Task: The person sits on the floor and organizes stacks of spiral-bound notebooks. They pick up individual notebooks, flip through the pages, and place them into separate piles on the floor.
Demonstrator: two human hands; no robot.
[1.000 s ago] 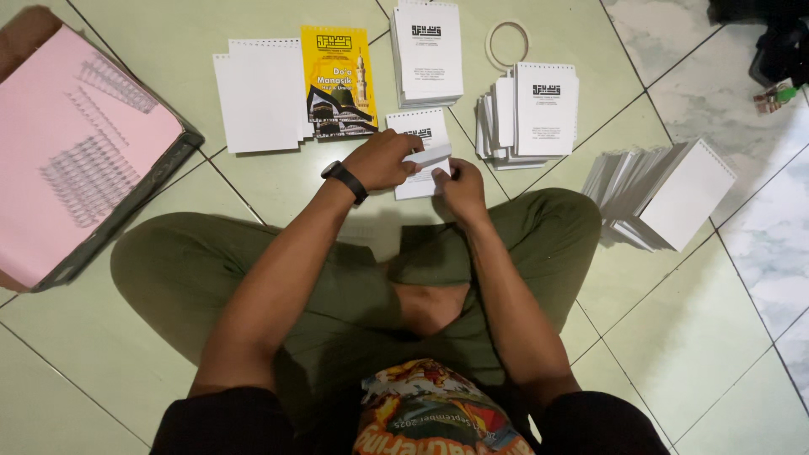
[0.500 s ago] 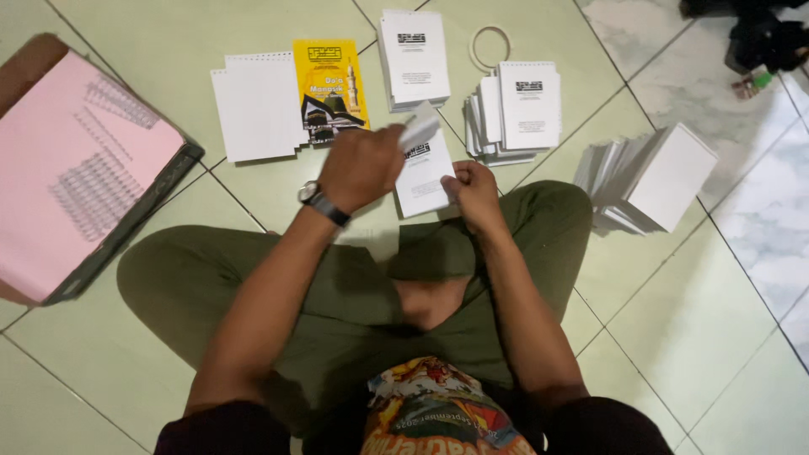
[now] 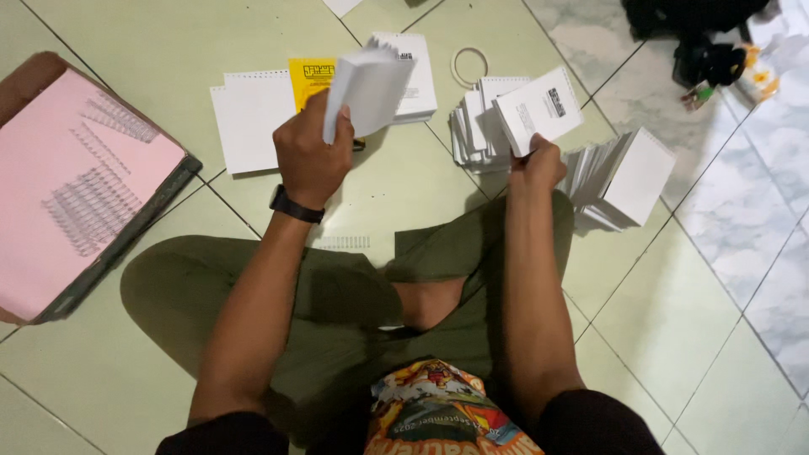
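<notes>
I sit cross-legged on a tiled floor. My left hand, with a black watch on the wrist, grips a thick stack of blank white sheets and holds it up above the floor. My right hand holds a thin white printed cover sheet by its lower corner, tilted, over a pile of similar printed sheets. A small metal binding coil lies on the floor just in front of my legs.
A pink board with several wire binding coils lies at the left. White perforated sheets, a yellow booklet, a printed notepad stack, a white ring and fanned white pads surround me. Dark items sit top right.
Both hands rose from the pad on the floor. The left hand lifted the blank sheet stack, and the right hand lifted the printed cover sheet away to the right.
</notes>
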